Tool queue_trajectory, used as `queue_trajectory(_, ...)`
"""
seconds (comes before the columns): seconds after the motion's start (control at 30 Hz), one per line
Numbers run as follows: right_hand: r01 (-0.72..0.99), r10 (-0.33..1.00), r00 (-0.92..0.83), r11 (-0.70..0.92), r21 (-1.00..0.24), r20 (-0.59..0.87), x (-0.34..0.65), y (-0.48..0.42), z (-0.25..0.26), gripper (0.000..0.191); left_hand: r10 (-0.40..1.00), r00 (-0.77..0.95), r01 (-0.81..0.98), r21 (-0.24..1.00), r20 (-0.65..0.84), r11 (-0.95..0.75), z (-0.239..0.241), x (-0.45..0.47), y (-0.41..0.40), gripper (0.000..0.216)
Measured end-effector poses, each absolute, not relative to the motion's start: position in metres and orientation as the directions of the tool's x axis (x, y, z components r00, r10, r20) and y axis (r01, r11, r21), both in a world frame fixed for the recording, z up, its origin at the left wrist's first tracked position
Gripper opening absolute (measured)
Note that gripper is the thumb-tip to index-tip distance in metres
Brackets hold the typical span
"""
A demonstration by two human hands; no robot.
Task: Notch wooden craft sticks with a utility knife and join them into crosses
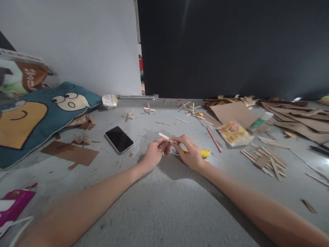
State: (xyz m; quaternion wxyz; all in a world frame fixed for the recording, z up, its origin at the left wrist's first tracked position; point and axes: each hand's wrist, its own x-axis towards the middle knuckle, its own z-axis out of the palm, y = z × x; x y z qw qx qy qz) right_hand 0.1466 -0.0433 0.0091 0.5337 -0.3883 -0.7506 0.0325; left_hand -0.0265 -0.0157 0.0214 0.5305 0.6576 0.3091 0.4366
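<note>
Both hands meet above the grey table around pale wooden craft sticks (164,136). One end of a stick pokes up between them. My left hand (155,151) is closed, pinching the sticks from the left. Fingers of my right hand (189,152) pinch them from the other side. How the sticks join is hidden by the fingertips. Under and behind my right hand lies a tool with a yellow handle (205,153), partly covered. Small crossed-stick shapes stand further back, one star-like shape (149,109) and another (193,109) to its right.
A phone (119,139) lies left of my hands, near cut brown cardboard (72,152). To the right are a pink pencil (214,139), a yellow packet (234,133), a glue stick (260,121) and a pile of craft sticks (267,160). A magenta glue gun (16,206) sits front left.
</note>
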Motion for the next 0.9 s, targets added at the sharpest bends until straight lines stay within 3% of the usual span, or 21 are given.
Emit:
queue_trajectory(0.2, 0.507, 0.657, -0.046, 0.664, -0.549, 0.752, 0.1460, -0.0449, 0.0089, 0.016, 0.876, 0.440, -0.085, 0.980, 0.199, -0.180, 0.0189, -0.0273, -0.0183, 0.030)
queue_trajectory(0.4, 0.509, 0.705, -0.018, 0.617, -0.600, 0.709, 0.1455, -0.0439, 0.0101, 0.020, 0.865, 0.463, -0.147, 0.980, 0.191, -0.137, 0.0205, -0.0294, -0.0203, 0.069)
queue_trajectory(0.6, 0.539, 0.724, -0.018, 0.588, -0.603, 0.689, 0.1460, -0.0435, 0.0082, 0.020, 0.851, 0.492, -0.162, 0.979, 0.186, -0.120, 0.0247, -0.0298, -0.0240, 0.088)
queue_trajectory(0.73, 0.633, 0.722, -0.043, 0.555, -0.540, 0.691, 0.1467, -0.0428, 0.0052, 0.018, 0.879, 0.437, -0.138, 0.980, 0.193, -0.147, 0.0243, -0.0287, -0.0253, 0.083)
queue_trajectory(0.9, 0.730, 0.737, -0.086, 0.505, -0.461, 0.670, 0.1499, -0.0404, 0.0003, 0.016, 0.865, 0.482, -0.042, 0.990, 0.140, -0.137, 0.0223, -0.0288, -0.0232, 0.052)
